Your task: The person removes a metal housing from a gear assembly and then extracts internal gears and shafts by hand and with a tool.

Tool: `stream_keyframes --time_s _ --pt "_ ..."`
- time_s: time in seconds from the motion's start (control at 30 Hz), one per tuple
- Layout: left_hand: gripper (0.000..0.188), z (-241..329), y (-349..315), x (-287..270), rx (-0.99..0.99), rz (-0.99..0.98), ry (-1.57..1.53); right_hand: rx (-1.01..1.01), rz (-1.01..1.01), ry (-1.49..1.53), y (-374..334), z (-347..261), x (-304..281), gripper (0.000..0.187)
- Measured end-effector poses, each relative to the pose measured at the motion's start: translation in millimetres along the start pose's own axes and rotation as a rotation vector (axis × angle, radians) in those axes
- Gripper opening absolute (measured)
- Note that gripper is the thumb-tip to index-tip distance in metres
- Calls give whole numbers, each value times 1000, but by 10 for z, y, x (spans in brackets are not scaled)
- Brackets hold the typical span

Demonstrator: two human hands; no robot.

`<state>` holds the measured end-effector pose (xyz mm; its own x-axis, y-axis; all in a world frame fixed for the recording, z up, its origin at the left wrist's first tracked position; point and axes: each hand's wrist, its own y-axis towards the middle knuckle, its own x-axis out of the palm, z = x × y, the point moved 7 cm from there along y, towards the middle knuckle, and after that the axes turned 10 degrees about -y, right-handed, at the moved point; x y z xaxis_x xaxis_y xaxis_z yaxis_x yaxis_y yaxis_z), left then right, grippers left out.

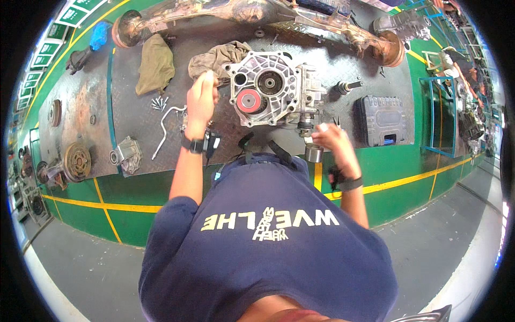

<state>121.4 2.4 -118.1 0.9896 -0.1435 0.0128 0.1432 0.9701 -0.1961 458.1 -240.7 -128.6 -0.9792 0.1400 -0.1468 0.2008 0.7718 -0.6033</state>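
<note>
The right hand has its fingers bent in by a silver cylinder at the bench's near edge; whether they grip it cannot be told. The left hand is curled, and its fingers hide whatever they may hold.

The housing lies on the bench between the hands, open face up, a red disc in its lower left. Its right end is crowded and hard to make out. The shirt covers part of the bench's near edge; the axle runs partly out of view above.

A cloth bunches against the housing's upper left. Bench plate separates the housing from the case at right. Both forearms angle forward, the left reaching farther over the bench.
</note>
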Motion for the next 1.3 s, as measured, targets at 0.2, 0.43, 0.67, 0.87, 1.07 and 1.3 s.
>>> stream_keyframes --time_s 0.2,0.43,0.67,0.87,1.07,1.3 --pt "53 314 652 407 200 -158 676 -102 -20 -278 -179 -67 209 56" --pt "59 -11 763 654 295 -204 346 -83 57 -527 460 36 -1281 52" --pt "62 140 740 566 220 -231 564 113 -189 305 307 482 -224 63" --pt "63 91 835 547 251 -218 630 147 -154 494 -91 53 622 59" --pt "59 131 856 457 338 -180 524 167 51 455 -172 -107 660 24" --pt "51 -76 657 240 372 -79 400 154 -12 404 -365 -21 689 61"
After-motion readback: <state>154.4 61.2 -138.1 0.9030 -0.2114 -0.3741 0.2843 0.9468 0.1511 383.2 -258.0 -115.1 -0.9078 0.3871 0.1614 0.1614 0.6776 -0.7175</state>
